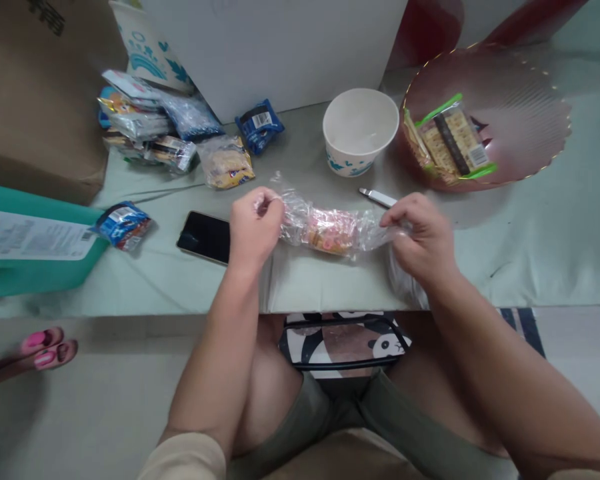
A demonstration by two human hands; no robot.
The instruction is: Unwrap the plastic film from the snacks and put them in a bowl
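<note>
A small bundle (331,231) with pink and yellowish contents is wrapped in clear plastic wrap (294,215) above the table. My left hand (256,223) is closed, pinching the wrap's gathered left end. At the other side, my right hand (423,237) has its fingers pressed together on the right end. The film stretches between both hands, and what exactly is inside cannot be made out. Just beyond my right fingers lies a slim metal tool with a white handle (379,197). A black phone (205,237) is partly hidden behind my left hand.
A white paper cup (361,133) and a pink glass bowl (525,127) holding packaged crackers (453,141) stand farther back. Several snack packets (145,120) are heaped at left, near a cardboard box (40,100) and a green box (55,267). Another person's feet (47,348) show lower left.
</note>
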